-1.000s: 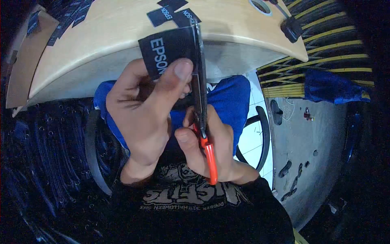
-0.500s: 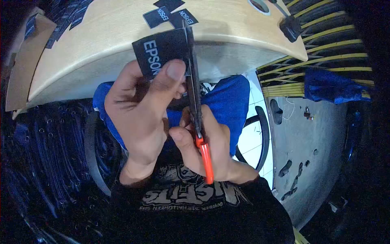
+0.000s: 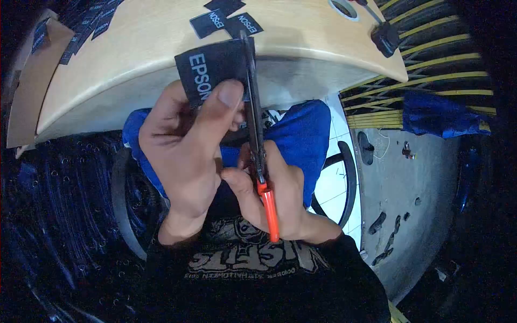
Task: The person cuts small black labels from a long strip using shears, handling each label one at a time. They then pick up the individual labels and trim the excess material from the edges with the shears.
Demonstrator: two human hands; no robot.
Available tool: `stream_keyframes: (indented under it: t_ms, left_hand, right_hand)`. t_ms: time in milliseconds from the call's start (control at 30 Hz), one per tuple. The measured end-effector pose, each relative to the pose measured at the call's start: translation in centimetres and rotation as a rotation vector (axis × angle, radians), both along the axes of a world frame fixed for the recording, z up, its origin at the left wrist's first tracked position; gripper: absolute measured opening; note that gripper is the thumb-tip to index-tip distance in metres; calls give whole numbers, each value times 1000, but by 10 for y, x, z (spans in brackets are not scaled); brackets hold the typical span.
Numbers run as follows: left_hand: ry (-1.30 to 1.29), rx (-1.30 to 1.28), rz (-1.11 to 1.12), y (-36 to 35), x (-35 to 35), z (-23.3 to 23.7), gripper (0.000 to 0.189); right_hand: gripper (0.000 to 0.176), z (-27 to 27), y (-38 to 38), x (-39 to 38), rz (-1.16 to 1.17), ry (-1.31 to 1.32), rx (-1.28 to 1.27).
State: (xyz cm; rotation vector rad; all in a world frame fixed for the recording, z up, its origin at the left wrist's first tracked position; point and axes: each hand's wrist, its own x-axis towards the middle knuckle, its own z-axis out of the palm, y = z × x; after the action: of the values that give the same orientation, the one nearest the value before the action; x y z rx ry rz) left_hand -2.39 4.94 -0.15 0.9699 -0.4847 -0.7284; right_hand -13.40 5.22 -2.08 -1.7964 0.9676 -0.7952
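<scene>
A black fabric label with white EPSON lettering is pinched between the thumb and fingers of my left hand. My right hand grips a pair of scissors by its orange-red handles. The long dark blades point away from me and run along the label's right edge, close beside my left thumb. Both hands are held over my lap, just in front of the table edge. Part of the handle is hidden inside my right hand.
Several more black labels lie on the wooden table, with others at its far left beside a cardboard piece. A black object sits at the right corner. Dark straps with rings hang at left; a yellow slatted rack stands right.
The scissors have shifted slightly to the left, their blades now closer along the label's edge. My left hand and the label have hardly moved.
</scene>
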Motion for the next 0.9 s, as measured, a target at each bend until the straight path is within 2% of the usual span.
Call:
stream_keyframes:
  t_ms: [167,433,567,733,800,867,900]
  left_hand:
    - [-23,26,27,-1,-1,-1,15]
    - [-27,38,11,-3,6,-9,15]
    - [-5,62,18,-10,3,-8,14]
    - [-13,79,-62,-14,8,-15,13]
    - [-43,82,-86,-17,14,-13,12]
    - [-83,120,-130,-17,23,-8,10]
    - [-114,132,-139,-21,26,-2,10]
  right_hand:
    - [36,-1,-1,1,3,-48,-7]
    - [34,-3,-3,2,10,91,-7]
    - [33,-7,-10,1,-22,1,-7]
    - [28,-8,-22,-8,6,-18,159]
    - [24,-14,-22,-12,-7,-50,151]
    - [24,-21,-21,-18,22,-58,352]
    - [24,-22,-21,-21,18,-78,326]
